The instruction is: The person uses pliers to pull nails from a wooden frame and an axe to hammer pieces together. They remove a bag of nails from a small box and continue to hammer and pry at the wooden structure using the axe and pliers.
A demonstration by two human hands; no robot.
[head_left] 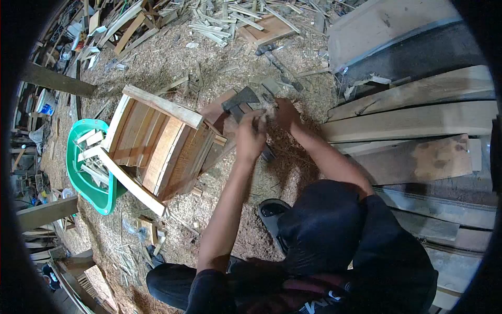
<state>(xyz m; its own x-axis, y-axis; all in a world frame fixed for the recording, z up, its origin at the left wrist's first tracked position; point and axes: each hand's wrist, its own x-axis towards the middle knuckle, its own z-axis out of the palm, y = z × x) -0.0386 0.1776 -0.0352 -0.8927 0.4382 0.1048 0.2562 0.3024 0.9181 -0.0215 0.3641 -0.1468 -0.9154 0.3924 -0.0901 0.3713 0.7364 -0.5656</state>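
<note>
My left hand (pixel 250 137) is closed, its fingers curled beside a dark wedge-shaped metal head (pixel 240 98) that looks like part of a hatchet. Close to its right, my right hand (pixel 286 114) is closed around a slim dark tool (pixel 269 97) whose tip points up and left. The two hands almost meet, and I cannot tell what the left fingers hold. Just left of them, a slatted wooden frame (pixel 164 152) with curved rails rests at a tilt. Under the hands, a dark bar (pixel 267 153) shows partly.
A green tub (pixel 73 167) of wood offcuts stands left of the frame. Stacked planks (pixel 408 118) line the right side. Scrap sticks (pixel 214 29) and a wooden panel (pixel 266 29) lie at the top. Shavings cover the ground; my sandal (pixel 272 212) stands near the hands.
</note>
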